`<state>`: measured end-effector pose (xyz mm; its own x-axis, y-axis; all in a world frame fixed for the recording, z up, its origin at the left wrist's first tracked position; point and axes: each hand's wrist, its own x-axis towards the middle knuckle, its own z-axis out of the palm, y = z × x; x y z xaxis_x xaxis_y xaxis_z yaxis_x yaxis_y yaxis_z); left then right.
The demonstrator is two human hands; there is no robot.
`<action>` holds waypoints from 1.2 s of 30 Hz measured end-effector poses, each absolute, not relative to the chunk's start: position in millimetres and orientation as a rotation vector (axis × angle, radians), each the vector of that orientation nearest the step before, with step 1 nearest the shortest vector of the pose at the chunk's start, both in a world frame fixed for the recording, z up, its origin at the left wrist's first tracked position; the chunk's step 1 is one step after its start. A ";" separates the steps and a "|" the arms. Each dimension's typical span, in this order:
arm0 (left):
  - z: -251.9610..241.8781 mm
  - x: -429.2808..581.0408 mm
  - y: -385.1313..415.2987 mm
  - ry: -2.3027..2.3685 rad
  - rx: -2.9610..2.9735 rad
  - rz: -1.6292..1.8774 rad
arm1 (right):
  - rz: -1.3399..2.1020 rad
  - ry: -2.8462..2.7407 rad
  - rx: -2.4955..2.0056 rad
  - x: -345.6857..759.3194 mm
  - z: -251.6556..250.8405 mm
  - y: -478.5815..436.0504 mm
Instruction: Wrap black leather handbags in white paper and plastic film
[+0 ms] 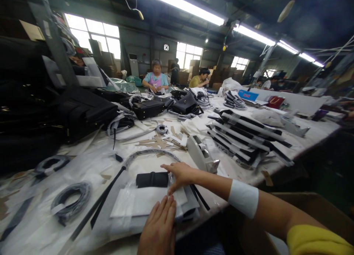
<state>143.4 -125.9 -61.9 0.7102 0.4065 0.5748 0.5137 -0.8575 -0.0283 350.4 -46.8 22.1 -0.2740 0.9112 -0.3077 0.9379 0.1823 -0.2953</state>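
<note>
A black bag (190,213) lies flat before me, wrapped in white paper and clear plastic, its padded handle (151,152) arching away at the far side. On top sit a white sheet (143,201) and a small black rolled piece (152,179) with a band round its middle. My left hand (159,225) rests flat on the near edge of the sheet, fingers stretched out together. Coming in from the right, my right hand (181,175) has thumb and index finger spread beside the rolled piece's right end. I cannot tell whether it touches the piece or only the plastic.
A tape dispenser (201,153) stands just behind my right hand. Right of it is a stack of wrapped black pieces (246,135). A wrapped coil (72,200) lies at left, with paper scraps (163,140) beyond. Black bags (149,108) and co-workers (156,78) are farther back.
</note>
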 end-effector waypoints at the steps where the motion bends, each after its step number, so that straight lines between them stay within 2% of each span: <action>1: -61.8 143.8 -126.5 -0.755 -2.746 -0.850 | -0.685 2.359 1.878 351.6 19.2 -43.1; 6: -57.7 145.8 -130.0 -0.850 -2.809 -0.858 | -0.745 2.462 1.978 356.2 7.8 -32.9; 10: -46.5 147.4 -134.9 -0.937 -2.865 -0.881 | -0.651 2.592 2.099 352.4 9.5 -46.7; 17: -8.9 123.9 -134.0 -0.954 -3.066 -0.996 | -0.339 2.624 2.713 382.7 10.9 -114.8; 21: 6.3 70.5 -100.0 -1.391 -2.762 -1.151 | -0.634 2.221 2.911 404.3 -3.6 -151.3; 25: 2.4 20.9 -51.9 -2.123 -2.602 -0.829 | -1.052 2.196 2.689 394.2 -8.7 -160.6; 28: -4.6 8.9 -35.5 -2.376 -2.687 -0.832 | -1.374 2.282 2.632 378.7 -7.1 -156.6; 31: -5.3 12.0 -39.8 -2.500 -2.644 -1.064 | -1.648 2.396 2.647 372.5 -8.3 -151.6; 36: 13.3 24.1 -62.0 -2.702 -2.385 -1.875 | -1.834 2.616 2.679 387.8 -11.8 -127.0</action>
